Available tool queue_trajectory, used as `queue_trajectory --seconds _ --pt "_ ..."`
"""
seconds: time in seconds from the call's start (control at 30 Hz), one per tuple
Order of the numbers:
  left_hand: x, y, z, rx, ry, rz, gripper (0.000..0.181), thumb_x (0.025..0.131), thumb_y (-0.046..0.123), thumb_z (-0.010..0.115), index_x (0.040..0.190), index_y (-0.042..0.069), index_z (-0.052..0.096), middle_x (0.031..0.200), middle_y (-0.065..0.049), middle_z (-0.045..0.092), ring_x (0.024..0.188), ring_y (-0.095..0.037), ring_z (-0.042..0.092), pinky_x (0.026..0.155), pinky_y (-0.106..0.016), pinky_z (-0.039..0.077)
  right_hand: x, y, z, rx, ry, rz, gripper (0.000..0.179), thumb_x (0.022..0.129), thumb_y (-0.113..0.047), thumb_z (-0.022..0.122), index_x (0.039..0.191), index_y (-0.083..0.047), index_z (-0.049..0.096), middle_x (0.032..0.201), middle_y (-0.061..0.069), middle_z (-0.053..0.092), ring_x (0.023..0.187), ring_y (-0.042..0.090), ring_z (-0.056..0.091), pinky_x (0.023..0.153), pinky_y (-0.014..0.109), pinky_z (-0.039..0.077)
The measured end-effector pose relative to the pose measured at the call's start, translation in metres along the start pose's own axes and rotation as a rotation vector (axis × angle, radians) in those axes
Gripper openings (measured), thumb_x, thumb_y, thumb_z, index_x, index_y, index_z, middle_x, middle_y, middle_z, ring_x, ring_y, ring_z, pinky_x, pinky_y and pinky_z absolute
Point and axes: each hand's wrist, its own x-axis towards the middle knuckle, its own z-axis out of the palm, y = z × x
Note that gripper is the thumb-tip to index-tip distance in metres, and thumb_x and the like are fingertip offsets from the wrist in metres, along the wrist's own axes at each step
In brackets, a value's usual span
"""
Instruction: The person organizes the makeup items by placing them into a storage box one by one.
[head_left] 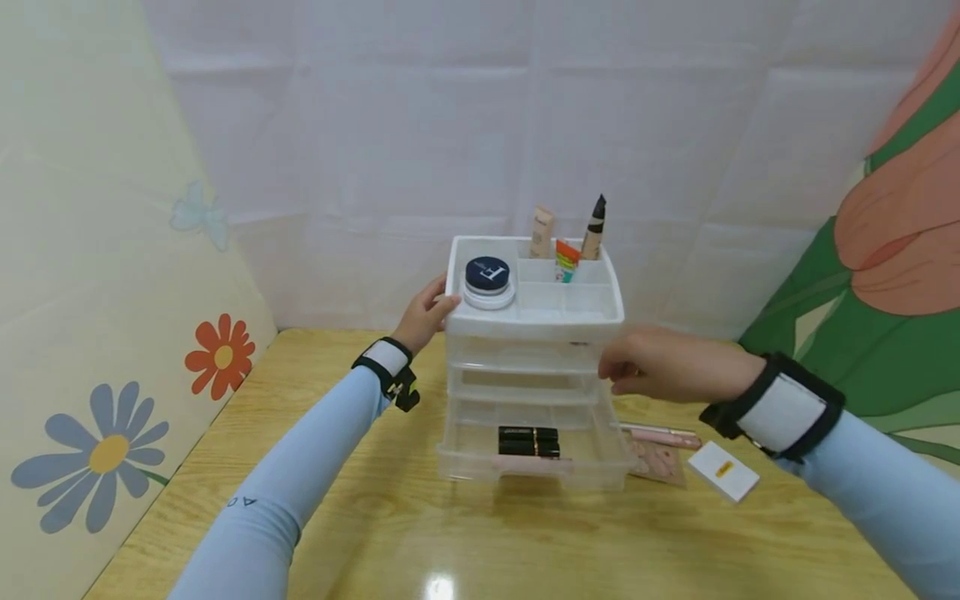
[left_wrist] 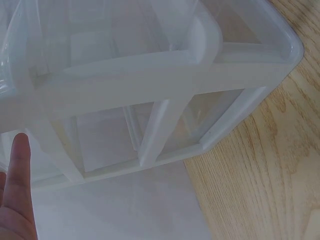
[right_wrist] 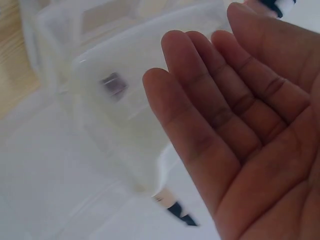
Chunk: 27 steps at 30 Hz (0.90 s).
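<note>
A white drawer organizer (head_left: 536, 317) with clear drawers stands in the middle of the table. My left hand (head_left: 426, 315) rests against its upper left side, thumb near the front corner; one finger (left_wrist: 19, 175) shows straight in the left wrist view. Beside the right edge, level with the upper drawers, is my right hand (head_left: 671, 364). Its palm and loosely bent fingers (right_wrist: 200, 100) hold nothing in the right wrist view. The bottom drawer (head_left: 465, 462) is pulled out, with two black tubes (head_left: 528, 442) and a pink stick (head_left: 532, 465) inside.
On the organizer's top are a dark-lidded round jar (head_left: 487, 275), a beige tube (head_left: 542, 232), an orange-capped tube (head_left: 567, 261) and a black-tipped tube (head_left: 595, 229). Right of the drawer lie pink tubes (head_left: 663, 436), a flat pinkish palette (head_left: 656, 464) and a white box (head_left: 723, 471).
</note>
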Motion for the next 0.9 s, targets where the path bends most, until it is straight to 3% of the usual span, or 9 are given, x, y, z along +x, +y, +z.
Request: queue_trajectory --seconds 0.33,0.57,0.9 --pt "0.001 -0.001 0.000 0.014 0.008 -0.006 0.058 0.099 0.018 0.046 0.153 0.008 0.029 0.148 -0.018 0.038 0.118 -0.036 0.052 0.088 -0.040 0.054 -0.011 0.044 0.020 -0.073 0.046 0.131 0.004 0.088 -0.011 0.071 0.091 -0.014 0.070 0.082 -0.009 0.062 0.072 0.007 0.056 0.063 0.029 0.051" --pt "-0.001 -0.001 0.000 0.009 0.000 -0.009 0.059 0.099 0.020 0.046 0.153 0.009 0.028 0.148 -0.018 0.038 0.118 -0.036 0.053 0.088 -0.040 0.054 -0.012 0.079 0.045 -0.020 0.035 0.206 0.004 0.087 -0.008 0.070 0.090 -0.010 0.069 0.083 -0.004 0.063 0.072 0.011 0.056 0.064 0.034 0.052" --pt "0.002 -0.002 0.000 0.016 0.011 -0.020 0.057 0.099 0.021 0.047 0.153 0.010 0.030 0.148 -0.017 0.039 0.118 -0.035 0.053 0.089 -0.041 0.054 -0.006 0.121 0.085 -0.020 0.040 0.211 0.006 0.082 0.000 0.072 0.086 -0.004 0.070 0.079 -0.002 0.063 0.071 0.013 0.057 0.063 0.036 0.053"
